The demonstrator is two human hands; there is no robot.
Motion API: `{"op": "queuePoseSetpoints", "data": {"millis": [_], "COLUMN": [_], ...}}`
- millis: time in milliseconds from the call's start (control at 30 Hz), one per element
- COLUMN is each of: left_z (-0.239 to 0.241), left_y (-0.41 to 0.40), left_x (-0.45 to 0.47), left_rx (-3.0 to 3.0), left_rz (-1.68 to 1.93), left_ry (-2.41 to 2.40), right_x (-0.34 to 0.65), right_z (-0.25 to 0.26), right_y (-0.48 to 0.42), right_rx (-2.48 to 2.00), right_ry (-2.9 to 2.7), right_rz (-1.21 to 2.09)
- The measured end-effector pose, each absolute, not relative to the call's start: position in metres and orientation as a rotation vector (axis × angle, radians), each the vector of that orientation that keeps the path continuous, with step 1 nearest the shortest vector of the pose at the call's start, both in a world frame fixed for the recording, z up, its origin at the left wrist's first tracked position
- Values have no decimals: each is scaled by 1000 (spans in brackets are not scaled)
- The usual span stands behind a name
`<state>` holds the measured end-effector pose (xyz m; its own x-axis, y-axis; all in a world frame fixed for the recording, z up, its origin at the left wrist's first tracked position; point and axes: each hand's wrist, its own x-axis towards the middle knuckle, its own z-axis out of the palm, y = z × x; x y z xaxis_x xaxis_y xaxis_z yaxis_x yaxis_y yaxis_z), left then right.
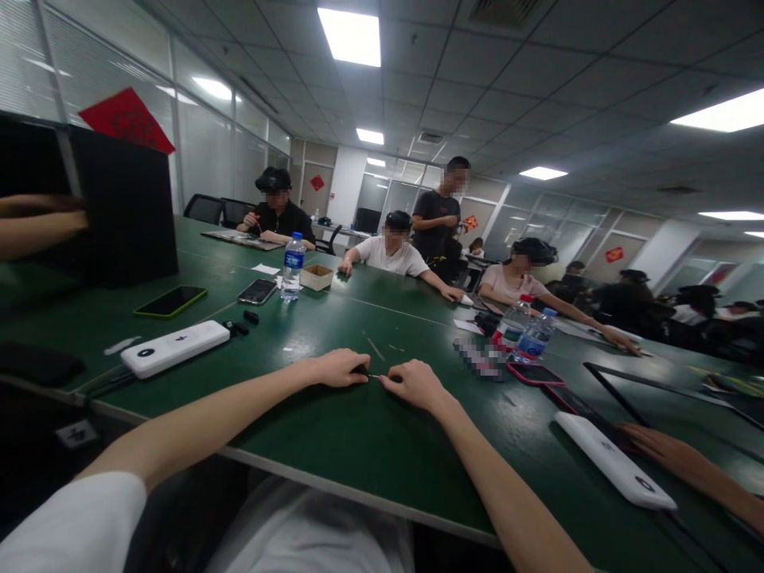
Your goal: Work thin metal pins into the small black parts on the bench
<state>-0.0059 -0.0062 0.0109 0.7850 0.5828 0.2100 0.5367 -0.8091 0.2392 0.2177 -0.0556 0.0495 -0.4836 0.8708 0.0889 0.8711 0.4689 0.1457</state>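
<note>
My left hand point(343, 368) is closed around the dark handle point(361, 370) of a small tool, low over the green table point(334, 430). A thin, pale metal shaft point(375, 376) sticks out of it to the right. At the far end of that shaft, my right hand point(416, 384) is closed, thumb and fingers pinched together. It looks like a small screwdriver, but its tip is hidden by my right fingers. Both forearms rest on or just over the tabletop.
To the left lie a white power bank point(179, 348), phones point(171, 302) and a water bottle point(292, 267) beside a small open box point(316, 276). On the right are bottles point(535, 334), another white power bank point(614, 460) and a neighbour's hand point(662, 446). Several people sit across the table.
</note>
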Motion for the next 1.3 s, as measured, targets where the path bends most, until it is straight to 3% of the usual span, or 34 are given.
{"op": "queuePoseSetpoints", "data": {"millis": [1300], "left_z": [11], "left_y": [-5], "left_x": [-7], "left_rx": [2810], "left_rz": [445], "left_ry": [795], "right_x": [214], "right_z": [52], "right_y": [-56], "right_rx": [-1394], "right_ry": [-2482], "right_rz": [-141]}}
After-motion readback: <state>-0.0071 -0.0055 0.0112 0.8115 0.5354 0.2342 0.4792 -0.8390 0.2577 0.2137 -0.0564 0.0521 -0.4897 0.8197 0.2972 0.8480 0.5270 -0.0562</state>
